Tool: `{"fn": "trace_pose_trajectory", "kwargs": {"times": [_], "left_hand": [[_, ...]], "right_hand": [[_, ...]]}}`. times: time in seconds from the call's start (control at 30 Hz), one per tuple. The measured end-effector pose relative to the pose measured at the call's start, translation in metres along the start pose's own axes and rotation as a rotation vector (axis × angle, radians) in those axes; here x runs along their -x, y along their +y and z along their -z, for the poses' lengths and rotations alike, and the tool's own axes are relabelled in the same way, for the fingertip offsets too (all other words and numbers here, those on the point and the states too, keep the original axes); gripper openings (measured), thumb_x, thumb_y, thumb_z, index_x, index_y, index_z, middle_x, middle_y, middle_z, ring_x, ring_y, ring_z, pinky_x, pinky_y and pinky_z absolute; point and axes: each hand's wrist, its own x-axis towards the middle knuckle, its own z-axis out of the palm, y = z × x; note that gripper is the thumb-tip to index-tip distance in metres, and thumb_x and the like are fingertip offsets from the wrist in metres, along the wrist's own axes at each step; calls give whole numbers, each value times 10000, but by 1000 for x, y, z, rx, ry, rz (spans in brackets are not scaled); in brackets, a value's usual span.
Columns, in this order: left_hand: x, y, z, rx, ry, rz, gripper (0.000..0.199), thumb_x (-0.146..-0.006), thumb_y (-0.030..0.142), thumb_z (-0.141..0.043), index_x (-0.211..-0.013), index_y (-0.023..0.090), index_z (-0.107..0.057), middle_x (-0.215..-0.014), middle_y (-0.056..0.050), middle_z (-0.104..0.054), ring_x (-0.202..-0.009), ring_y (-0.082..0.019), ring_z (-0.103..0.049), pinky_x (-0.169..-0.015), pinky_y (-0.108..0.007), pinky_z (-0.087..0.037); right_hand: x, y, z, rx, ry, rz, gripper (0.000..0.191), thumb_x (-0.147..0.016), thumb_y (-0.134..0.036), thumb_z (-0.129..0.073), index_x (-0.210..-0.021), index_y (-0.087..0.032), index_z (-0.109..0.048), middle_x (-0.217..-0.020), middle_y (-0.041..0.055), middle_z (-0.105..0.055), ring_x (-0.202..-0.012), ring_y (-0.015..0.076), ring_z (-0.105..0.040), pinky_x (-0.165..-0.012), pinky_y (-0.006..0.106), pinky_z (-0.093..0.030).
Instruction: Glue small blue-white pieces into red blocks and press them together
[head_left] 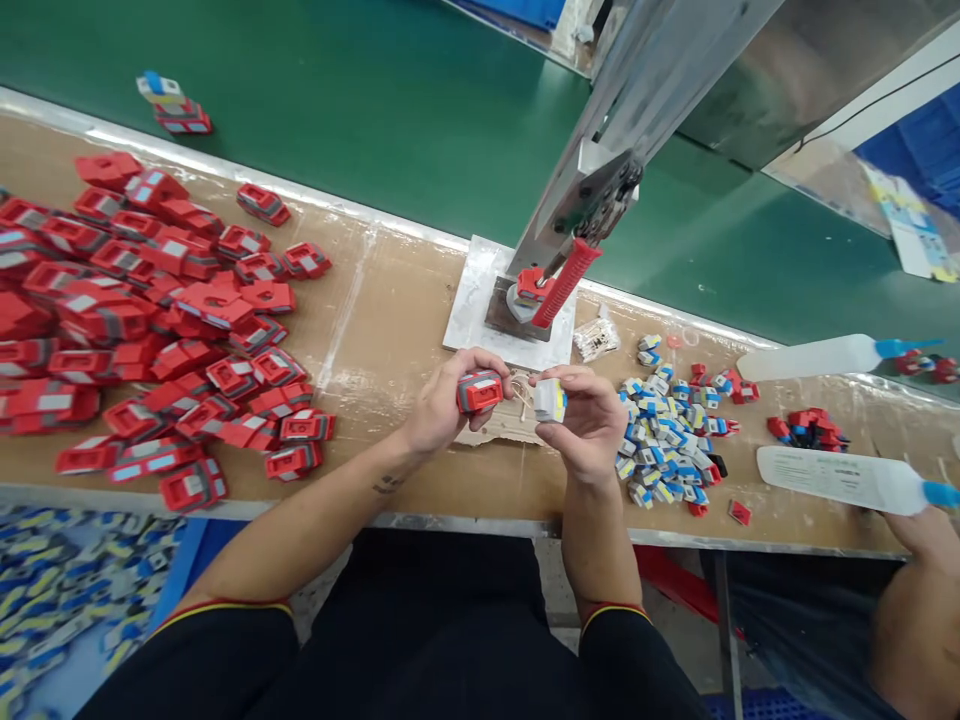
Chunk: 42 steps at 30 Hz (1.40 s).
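Observation:
My left hand [442,405] is closed around a red toy vehicle body [480,392] with grey and white markings. Close beside it, my right hand [589,415] pinches a small white toy part [550,400] with a yellow patch. A small gap separates the two pieces, held above the front of the table. Behind them stands a toggle clamp press with a red handle [568,283], and another red piece [531,284] sits on a white part in its fixture. Some cotton swabs [523,390] lie on cardboard just beyond my hands.
Many red vehicle bodies [180,250] are heaped at left. Small white, blue and yellow parts [664,430] are piled at right, near two squeeze bottles [817,357]. A green conveyor belt [360,110] runs behind. A co-worker's hand [926,535] is at far right.

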Motion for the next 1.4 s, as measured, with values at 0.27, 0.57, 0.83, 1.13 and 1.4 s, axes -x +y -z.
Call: {"fn": "trace_pose_trajectory", "kwargs": {"times": [0.27, 0.57, 0.83, 1.13, 1.4], "left_hand": [[5, -8, 2, -198, 85, -141, 529, -954, 690, -547, -933, 175, -668, -866, -53, -739, -498, -104, -525, -427, -236, -408], [15, -10, 4, -731, 208, -483, 463, -1047, 546, -413, -974, 201, -712, -899, -78, -733, -772, -216, -648, -756, -350, -533], [18, -19, 6, -738, 169, -700, 360, -1105, 513, -380, -1202, 221, -567, -1081, -91, -702, -792, -175, -659, -731, -311, -545], [10, -23, 16, -693, -74, -804, 708, -883, 495, -837, -1478, 229, -560, -1336, -179, -635, -1282, -314, -655, -1032, -462, -607], [14, -2, 19, -491, -212, -702, 641, -763, 340, -965, -1352, 259, -727, -1265, -139, -794, -1265, -310, -740, -1095, -422, -610]], "right_hand": [[8, -5, -13, 137, -16, 111, 350, -904, -349, -803, -1243, -312, -725, -1142, 99, -772, -1046, 270, -777, -902, 446, -677], [9, -12, -17, 326, -97, 182, 512, -877, -221, -835, -1353, -370, -715, -1177, 67, -808, -1056, 268, -799, -926, 441, -686], [12, -8, -23, 300, -39, 244, 476, -917, -273, -808, -1372, -334, -683, -1155, 94, -828, -1029, 272, -819, -851, 439, -708], [16, -4, -36, 433, 268, 457, 378, -884, -242, -825, -1225, -344, -696, -1056, 69, -843, -867, 288, -827, -697, 462, -699], [14, -3, -10, 238, -35, 212, 670, -958, -623, -658, -1534, -308, -523, -1434, 177, -686, -1311, 337, -708, -992, 521, -680]]}}
